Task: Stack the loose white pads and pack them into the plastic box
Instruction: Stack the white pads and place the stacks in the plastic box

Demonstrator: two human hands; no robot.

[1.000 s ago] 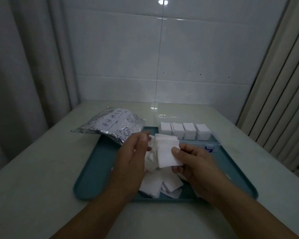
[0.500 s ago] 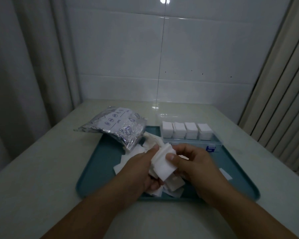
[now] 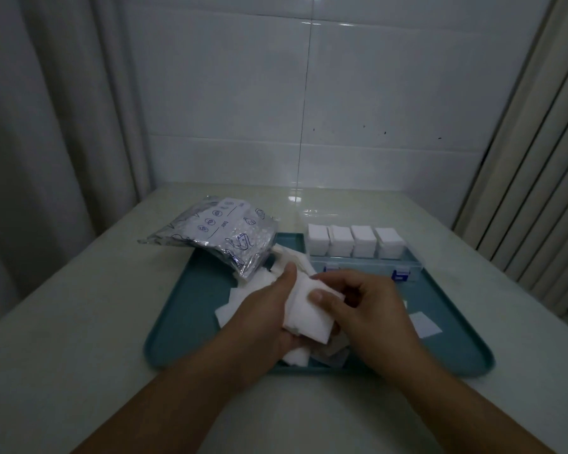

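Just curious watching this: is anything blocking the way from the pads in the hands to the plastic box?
Nothing visible does. The bundle of white pads sits between the left hand and right hand; the clear plastic box lies just beyond, its top open.

Most of the stack of pads (image 3: 309, 314) is covered by the left hand (image 3: 263, 317) and the right hand (image 3: 371, 309). The loose pads (image 3: 295, 357) under the fingers (image 3: 328, 301) are partly hidden, so they cannot be counted. Beyond the fingers, the print on the foil bag (image 3: 223, 235) is too small to be read. Both forearms are cut by the lower edge.
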